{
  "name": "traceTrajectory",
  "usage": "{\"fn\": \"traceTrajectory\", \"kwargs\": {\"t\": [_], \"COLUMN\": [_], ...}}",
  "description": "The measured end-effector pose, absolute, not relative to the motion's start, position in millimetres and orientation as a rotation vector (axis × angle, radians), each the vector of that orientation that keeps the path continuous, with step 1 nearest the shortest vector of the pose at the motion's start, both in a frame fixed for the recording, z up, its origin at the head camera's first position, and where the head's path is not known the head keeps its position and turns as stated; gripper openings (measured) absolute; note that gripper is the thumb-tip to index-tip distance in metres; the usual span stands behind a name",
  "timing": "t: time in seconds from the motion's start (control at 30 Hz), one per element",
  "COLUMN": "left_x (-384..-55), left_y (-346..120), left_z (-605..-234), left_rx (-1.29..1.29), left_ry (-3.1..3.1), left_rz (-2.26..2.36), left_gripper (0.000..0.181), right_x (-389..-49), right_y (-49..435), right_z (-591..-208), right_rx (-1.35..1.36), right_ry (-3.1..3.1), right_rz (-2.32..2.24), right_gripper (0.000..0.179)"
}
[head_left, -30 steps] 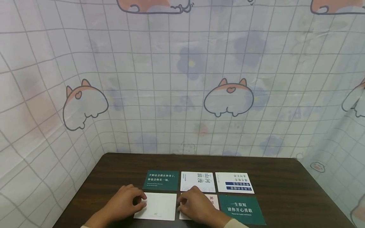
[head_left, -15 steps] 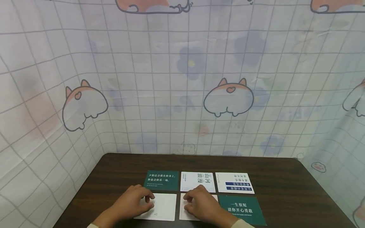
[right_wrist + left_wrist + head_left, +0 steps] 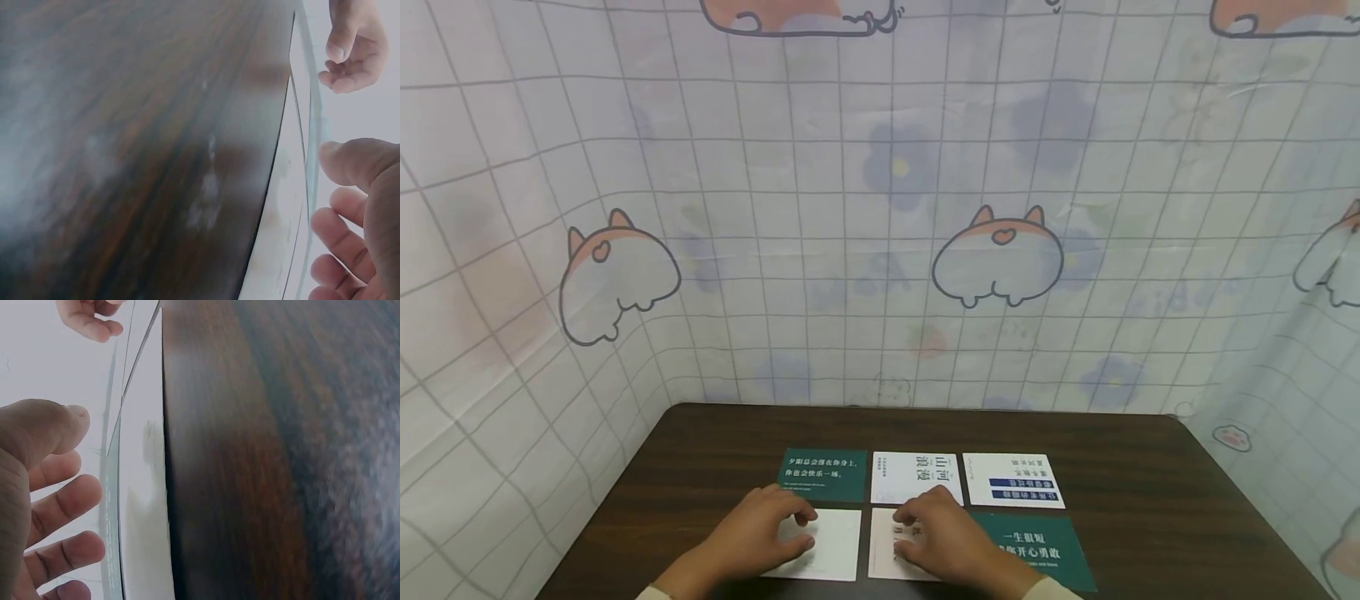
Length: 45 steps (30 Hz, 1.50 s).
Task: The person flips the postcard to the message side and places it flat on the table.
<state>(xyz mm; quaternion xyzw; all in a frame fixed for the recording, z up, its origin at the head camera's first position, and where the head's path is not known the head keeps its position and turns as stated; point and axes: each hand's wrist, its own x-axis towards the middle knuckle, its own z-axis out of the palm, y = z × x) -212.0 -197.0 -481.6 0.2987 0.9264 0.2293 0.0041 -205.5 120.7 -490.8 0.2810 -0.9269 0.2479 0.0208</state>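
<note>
My left hand (image 3: 763,529) hovers over the left part of a plain white card (image 3: 837,550) at the front left of the table. Its fingers are loosely bent, thumb apart, with nothing between them, as the left wrist view (image 3: 59,506) also makes plain. Over the front middle card (image 3: 883,546), pale with reddish characters, is my right hand (image 3: 951,533), similarly relaxed and holding nothing. It hides that card's right part and the left edge of a green card (image 3: 1071,546) printed with white characters. In the right wrist view, the fingertips stand apart above the cards.
Behind lie a green card (image 3: 850,487), a white card (image 3: 898,492) with sideways dark characters and a white card (image 3: 988,467) with blue bars, printed upside down. All rest on a dark wooden table (image 3: 730,442). A white gridded curtain (image 3: 820,233) with cartoon corgis surrounds it.
Both hands have risen off the front left and front middle cards and shifted slightly right. More of the middle card shows on its left. The cards stay in place.
</note>
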Motion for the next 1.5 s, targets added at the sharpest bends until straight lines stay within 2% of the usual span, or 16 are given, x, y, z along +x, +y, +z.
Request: {"fn": "traceTrajectory", "kwargs": {"t": [1.5], "left_x": [-211.9], "left_y": [-163.3], "left_z": [-487.9], "left_rx": [1.079], "left_ry": [2.952], "left_rz": [0.653], "left_gripper": [0.028], "right_x": [-199.7], "right_y": [176.6], "right_z": [-489.3], "right_rx": [0.756], "right_ry": [-2.939], "right_rz": [0.755], "right_gripper": [0.042]}}
